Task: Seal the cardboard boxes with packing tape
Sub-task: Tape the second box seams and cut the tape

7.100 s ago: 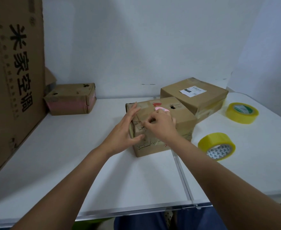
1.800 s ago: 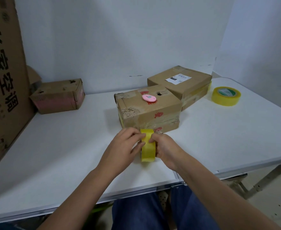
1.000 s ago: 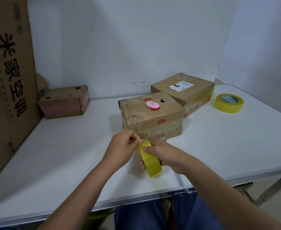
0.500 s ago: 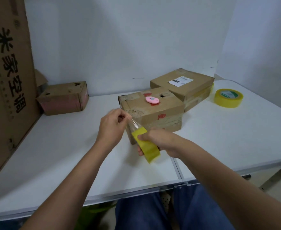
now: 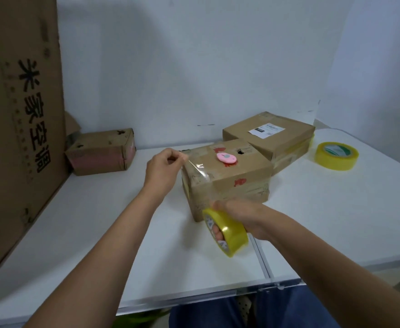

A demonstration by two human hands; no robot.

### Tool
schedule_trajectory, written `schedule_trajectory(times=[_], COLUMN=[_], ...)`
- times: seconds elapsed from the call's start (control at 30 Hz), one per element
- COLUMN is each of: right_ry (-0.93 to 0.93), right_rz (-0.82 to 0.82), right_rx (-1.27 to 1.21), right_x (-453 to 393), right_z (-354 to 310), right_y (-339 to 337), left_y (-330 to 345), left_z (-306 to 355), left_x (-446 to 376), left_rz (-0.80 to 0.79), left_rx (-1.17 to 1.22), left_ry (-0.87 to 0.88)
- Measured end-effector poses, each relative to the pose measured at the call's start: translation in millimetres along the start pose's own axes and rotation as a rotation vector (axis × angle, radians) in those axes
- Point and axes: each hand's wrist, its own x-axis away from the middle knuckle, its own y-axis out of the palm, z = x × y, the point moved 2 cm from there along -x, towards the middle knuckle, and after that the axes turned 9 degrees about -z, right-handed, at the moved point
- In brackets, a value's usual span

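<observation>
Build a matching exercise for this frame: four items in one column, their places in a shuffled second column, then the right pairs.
Items:
1. pink cutter
2. tape roll
3. second tape roll
4. tape end

Places:
A. pinched by the left hand
B. flat on the table, far right
C. on top of the middle box
D. gripped by the right hand

Pairs: 1-C, 2-D, 3-B, 4-A

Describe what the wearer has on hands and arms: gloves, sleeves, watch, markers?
Nothing worn on either. The left hand and right hand are bare: no gloves, rings or tracking markers visible. Both forearms are bare up to the frame edge, with no sleeves, watch, wristband or cables showing. The only clothing in view is blue trousers below the white table's edge.
</observation>
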Motion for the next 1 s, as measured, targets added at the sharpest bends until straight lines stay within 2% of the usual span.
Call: schedule_trajectory(times=[0.27,0.57,1.0], right_ry=[-0.025,0.001,0.002], right_rz=[0.035,0.024,0.043], right_rx=[-0.103,-0.119,-0.131], right_x=[-13,-21,-27], right_z=[-3,-10,-9], right_y=[0,-3,-1], left_y=[1,10,14], left_z=[0,-8,-26], left_x=[-30,-40,-43], left_rz=[-0.227,-0.17,-0.177], left_rx=[0.007,-0.115,-0.219], left_ry=[-0.149,-0.113,-0.066])
